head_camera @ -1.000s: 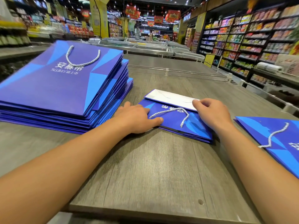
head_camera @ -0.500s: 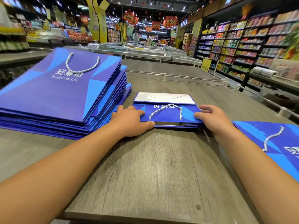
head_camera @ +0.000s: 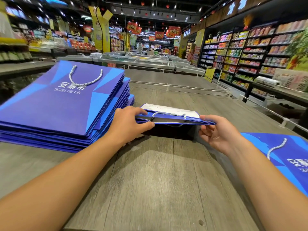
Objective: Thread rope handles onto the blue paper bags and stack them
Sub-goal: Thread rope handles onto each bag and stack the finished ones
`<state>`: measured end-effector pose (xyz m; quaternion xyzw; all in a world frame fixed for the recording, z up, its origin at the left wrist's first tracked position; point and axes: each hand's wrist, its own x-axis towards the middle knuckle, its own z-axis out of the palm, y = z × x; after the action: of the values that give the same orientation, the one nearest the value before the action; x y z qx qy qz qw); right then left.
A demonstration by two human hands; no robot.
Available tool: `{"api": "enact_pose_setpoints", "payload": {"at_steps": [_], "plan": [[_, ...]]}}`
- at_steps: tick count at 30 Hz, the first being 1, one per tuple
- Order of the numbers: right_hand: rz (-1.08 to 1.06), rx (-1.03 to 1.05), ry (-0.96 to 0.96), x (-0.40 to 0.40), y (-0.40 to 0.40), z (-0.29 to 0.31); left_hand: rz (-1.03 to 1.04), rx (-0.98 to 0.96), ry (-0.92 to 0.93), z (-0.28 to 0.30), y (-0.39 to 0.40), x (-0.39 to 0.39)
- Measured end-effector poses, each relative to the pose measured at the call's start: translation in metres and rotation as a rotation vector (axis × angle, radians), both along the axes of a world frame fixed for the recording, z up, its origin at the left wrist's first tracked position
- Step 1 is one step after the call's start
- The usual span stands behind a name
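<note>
Flat folded blue paper bag w/ white twisted rope handle [head_camera: 173, 118] is held just above the grey wood-grain table [head_camera: 150, 180], lifted level, centre of view. Left hand [head_camera: 129, 125] pinches its left edge, thumb under, fingers on top; right hand [head_camera: 215, 132] grips the right corner, fingers curled beneath. Bag looks light, thin, fairly stiff but prone to creasing and sagging mid-span, so edges are the sensible hold. Tall stack of finished blue paper bags [head_camera: 63, 105] sits just left; another blue bag [head_camera: 286, 157] lies at right.
</note>
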<state>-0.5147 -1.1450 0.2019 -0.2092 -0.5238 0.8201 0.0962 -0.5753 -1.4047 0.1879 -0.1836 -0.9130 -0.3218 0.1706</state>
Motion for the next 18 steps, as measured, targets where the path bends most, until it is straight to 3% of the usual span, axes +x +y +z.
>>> {"api": "enact_pose_setpoints", "payload": {"at_steps": [6, 12, 14, 18], "plan": [[-0.065, -0.108, 0.101, 0.005, 0.001, 0.007, -0.027, 0.302, 0.15, 0.005, -0.003, 0.0], [-0.085, 0.019, 0.188, 0.002, 0.0, 0.007, -0.059, 0.573, 0.135, 0.011, -0.003, 0.0], [-0.103, 0.171, 0.187, -0.001, 0.001, 0.002, -0.065, 0.654, 0.098, 0.012, -0.004, -0.001], [-0.055, 0.748, 0.161, -0.004, 0.007, -0.014, -0.028, 0.803, 0.028, 0.016, -0.004, 0.001]]}}
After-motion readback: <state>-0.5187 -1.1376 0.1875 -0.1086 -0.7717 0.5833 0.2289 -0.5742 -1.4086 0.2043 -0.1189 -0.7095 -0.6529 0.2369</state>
